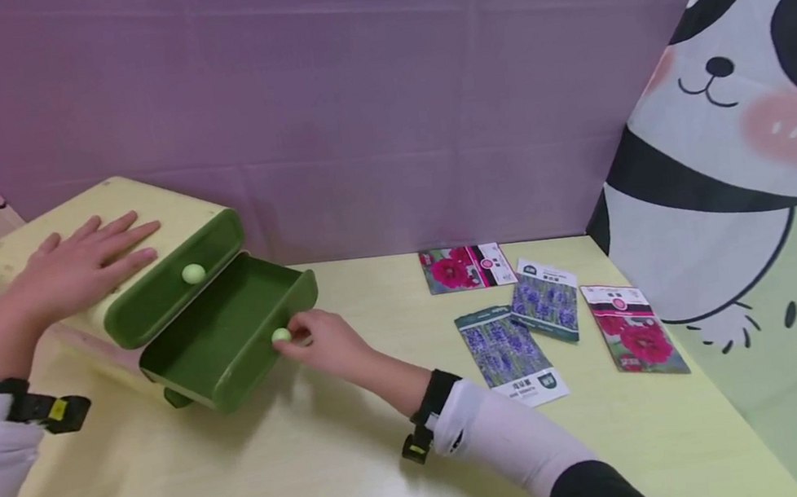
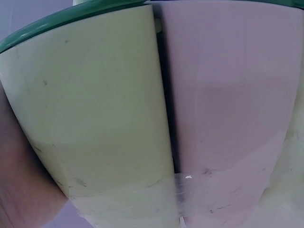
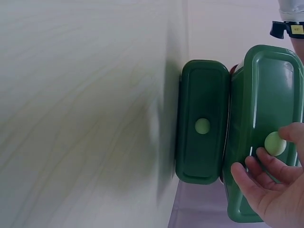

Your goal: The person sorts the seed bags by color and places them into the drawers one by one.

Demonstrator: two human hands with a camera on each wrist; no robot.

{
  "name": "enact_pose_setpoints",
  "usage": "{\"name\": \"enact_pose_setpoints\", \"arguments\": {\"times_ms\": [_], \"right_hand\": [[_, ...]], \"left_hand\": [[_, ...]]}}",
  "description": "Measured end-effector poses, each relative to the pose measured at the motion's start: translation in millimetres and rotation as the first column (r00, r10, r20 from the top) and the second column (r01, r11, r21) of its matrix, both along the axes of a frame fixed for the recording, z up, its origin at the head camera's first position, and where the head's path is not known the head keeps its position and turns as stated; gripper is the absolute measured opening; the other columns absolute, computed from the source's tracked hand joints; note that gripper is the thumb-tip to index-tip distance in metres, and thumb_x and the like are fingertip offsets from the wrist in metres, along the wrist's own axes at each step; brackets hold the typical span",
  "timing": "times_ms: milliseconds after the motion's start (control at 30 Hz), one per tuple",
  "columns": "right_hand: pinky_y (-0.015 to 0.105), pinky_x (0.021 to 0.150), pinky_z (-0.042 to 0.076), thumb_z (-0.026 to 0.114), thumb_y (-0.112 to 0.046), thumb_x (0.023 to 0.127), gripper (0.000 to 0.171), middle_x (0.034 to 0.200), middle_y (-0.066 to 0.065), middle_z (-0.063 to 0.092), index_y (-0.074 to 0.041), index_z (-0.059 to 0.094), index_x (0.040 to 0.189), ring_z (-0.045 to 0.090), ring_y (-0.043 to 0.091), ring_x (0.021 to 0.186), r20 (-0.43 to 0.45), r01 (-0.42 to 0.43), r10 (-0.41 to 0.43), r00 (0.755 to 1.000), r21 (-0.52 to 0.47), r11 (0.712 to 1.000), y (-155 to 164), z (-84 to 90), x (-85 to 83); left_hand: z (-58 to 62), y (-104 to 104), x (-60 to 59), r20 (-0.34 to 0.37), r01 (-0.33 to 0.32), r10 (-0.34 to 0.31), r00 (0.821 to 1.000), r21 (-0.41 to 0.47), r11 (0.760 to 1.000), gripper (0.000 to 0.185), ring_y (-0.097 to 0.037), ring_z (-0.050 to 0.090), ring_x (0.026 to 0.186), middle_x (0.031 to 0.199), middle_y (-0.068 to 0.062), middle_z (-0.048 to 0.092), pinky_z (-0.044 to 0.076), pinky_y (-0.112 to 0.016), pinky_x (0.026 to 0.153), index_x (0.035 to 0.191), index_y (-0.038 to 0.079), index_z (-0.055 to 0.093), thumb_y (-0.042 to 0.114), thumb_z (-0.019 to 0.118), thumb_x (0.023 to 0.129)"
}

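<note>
Four seed packets [image 1: 523, 308], two drawers [image 1: 207, 319] (each with one knob [image 1: 193, 273]).

Dark green drawers [image 1: 231, 333], pale green knobs [image 1: 280, 336], pale yellow cabinet [image 1: 166, 213].

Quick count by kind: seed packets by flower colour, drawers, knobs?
Red-flower seed packets: 2
Purple-flower seed packets: 2
Green drawers: 2
Pale knobs: 2
Total: 8

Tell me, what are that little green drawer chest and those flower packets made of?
The drawer chest looks like moulded plastic: smooth, glossy, with rounded corners and pale round knobs, though painted wood is possible. The flower packets look like printed paper or foil, lying flat and thin.
</note>
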State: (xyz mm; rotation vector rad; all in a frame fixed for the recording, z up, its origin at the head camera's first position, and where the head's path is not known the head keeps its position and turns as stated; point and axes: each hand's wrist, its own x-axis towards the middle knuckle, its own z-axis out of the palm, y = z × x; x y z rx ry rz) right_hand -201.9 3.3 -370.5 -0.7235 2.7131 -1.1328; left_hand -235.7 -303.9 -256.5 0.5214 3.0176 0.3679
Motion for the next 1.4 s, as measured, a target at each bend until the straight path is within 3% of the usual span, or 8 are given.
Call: {"name": "enact_pose_setpoints", "arguments": {"times_ms": [333,767,1000,1400], "right_hand": [[0.013,0.079,0.05,0.065,-0.028,0.093,0.033,0.109,0.011,0.066,-0.001,0.066,0.11,0.065,0.021,0.101,-0.018,-0.008,0.009,1.0,0.01,1.0,9.6,-3.3,4.3],[0.012,0.078,0.05,0.067,-0.027,0.091,0.029,0.101,0.006,0.066,-0.002,0.066,0.105,0.065,0.017,0.095,-0.021,-0.024,0.024,0.999,0.006,1.0,9.1,-16.7,5.4],[0.013,0.077,0.051,0.065,-0.025,0.093,0.025,0.101,0.006,0.066,-0.003,0.065,0.104,0.065,0.014,0.093,0.006,0.01,-0.009,1.0,-0.072,0.997,7.5,-15.6,4.4],[0.014,0.079,0.051,0.064,-0.027,0.094,0.027,0.1,0.006,0.069,-0.003,0.065,0.107,0.064,0.012,0.092,0.008,-0.014,0.014,1.0,-0.007,1.0,0.6,-22.0,1.9]], "left_hand": [[0.3,0.6,0.3,-0.003,-0.005,0.005,1.0,0.0,1.0,0.06,-0.051,-0.007,0.144,0.163,-0.015,0.002,-0.011,-0.074,0.107,0.157,0.027,0.012,0.049,0.029,0.103],[-0.4,-0.8,1.5,0.001,-0.012,0.012,1.0,0.0,1.0,0.061,-0.051,-0.008,0.144,0.163,-0.015,0.0,-0.012,-0.074,0.107,0.157,0.027,0.012,0.05,0.029,0.103],[-1.9,0.8,1.0,-0.005,-0.007,0.007,1.0,0.005,1.0,0.06,-0.05,-0.009,0.144,0.163,-0.015,0.001,-0.012,-0.074,0.107,0.157,0.027,0.012,0.049,0.029,0.103],[-1.7,1.6,2.6,-0.012,-0.011,0.011,1.0,0.005,1.0,0.06,-0.051,-0.008,0.144,0.163,-0.015,0.001,-0.012,-0.074,0.107,0.157,0.027,0.012,0.049,0.029,0.104]]}}
